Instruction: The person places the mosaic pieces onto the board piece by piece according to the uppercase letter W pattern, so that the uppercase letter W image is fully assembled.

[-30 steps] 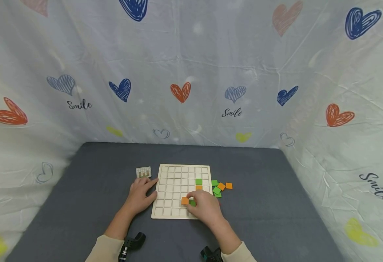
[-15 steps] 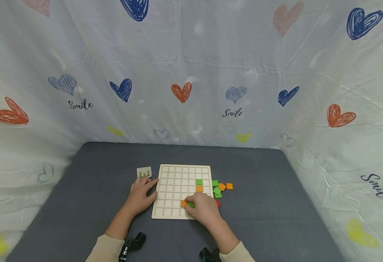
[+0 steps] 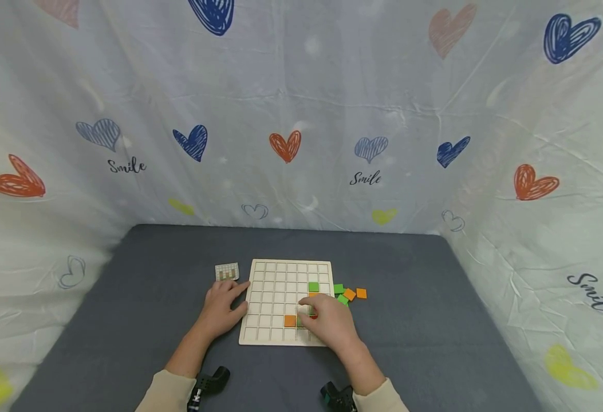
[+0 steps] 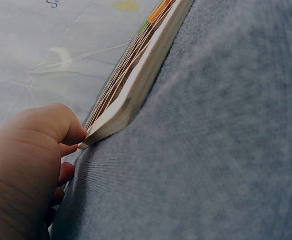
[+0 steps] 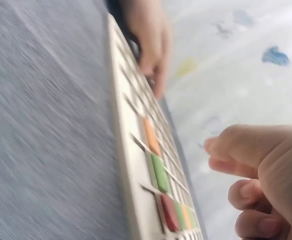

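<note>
A pale wooden grid board (image 3: 275, 286) lies on the dark cloth. My left hand (image 3: 223, 308) rests against its left edge, thumb and fingertips touching the side; the left wrist view shows the thumb (image 4: 72, 129) at the board's rim. Over the lower right squares, my right hand (image 3: 329, 321) hovers with thumb and index finger apart and no tile between them. In the right wrist view, an orange tile (image 5: 151, 136), a green tile (image 5: 159, 172) and a red tile (image 5: 169, 212) sit in a row on the board. Another green tile (image 3: 314, 286) lies higher up.
Right of the board lie loose tiles, among them a green one (image 3: 338, 288) and an orange one (image 3: 361, 293). A small patterned card (image 3: 227, 271) lies beyond my left hand. A white curtain (image 3: 322, 103) printed with hearts stands behind and beside the table.
My right hand has let go of the orange tile, which now lies in a lower square, and has lifted and moved right. The left hand has stayed at the board's edge.
</note>
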`<state>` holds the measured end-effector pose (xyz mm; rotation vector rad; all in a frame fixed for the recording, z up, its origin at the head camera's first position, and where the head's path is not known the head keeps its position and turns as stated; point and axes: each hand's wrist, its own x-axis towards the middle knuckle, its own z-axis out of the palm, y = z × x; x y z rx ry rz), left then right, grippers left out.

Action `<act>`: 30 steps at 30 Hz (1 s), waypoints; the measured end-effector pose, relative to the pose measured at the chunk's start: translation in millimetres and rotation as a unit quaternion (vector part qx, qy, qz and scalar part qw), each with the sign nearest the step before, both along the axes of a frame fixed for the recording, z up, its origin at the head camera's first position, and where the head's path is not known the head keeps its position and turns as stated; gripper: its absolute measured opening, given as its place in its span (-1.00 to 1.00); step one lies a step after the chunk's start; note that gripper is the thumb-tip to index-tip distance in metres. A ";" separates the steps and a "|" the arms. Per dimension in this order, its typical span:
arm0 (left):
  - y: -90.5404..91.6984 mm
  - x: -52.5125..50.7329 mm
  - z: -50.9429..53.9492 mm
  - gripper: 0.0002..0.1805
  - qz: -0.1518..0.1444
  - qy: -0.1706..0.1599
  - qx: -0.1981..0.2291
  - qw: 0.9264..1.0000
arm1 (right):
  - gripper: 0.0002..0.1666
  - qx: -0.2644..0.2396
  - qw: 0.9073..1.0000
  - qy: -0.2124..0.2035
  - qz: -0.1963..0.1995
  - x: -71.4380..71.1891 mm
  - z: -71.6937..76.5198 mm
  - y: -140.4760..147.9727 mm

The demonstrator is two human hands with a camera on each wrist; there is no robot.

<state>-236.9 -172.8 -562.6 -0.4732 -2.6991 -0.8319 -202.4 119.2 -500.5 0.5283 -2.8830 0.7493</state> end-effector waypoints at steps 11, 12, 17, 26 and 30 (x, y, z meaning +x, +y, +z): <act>1.0 -0.7 -0.5 -0.49 -0.001 0.003 0.001 1.000 | -0.69 -0.046 0.995 0.009 -0.093 -16.0 9.3 47.1; 1.0 -0.7 -0.2 -0.49 -0.001 0.004 0.002 1.000 | -0.69 -0.049 0.994 0.008 -0.099 -17.5 9.9 52.5; 1.3 -1.8 0.5 -0.49 -0.002 0.005 0.000 1.000 | -0.65 -0.064 0.988 -0.018 -0.141 -22.5 11.9 80.8; 0.9 -0.2 0.5 -0.49 -0.001 0.003 0.005 1.000 | -0.74 -0.030 0.984 -0.089 -0.150 -26.1 1.2 104.7; 1.4 0.4 0.0 -0.50 -0.001 0.011 0.007 1.000 | -0.74 -0.020 0.985 -0.100 -0.136 -27.6 -6.9 97.4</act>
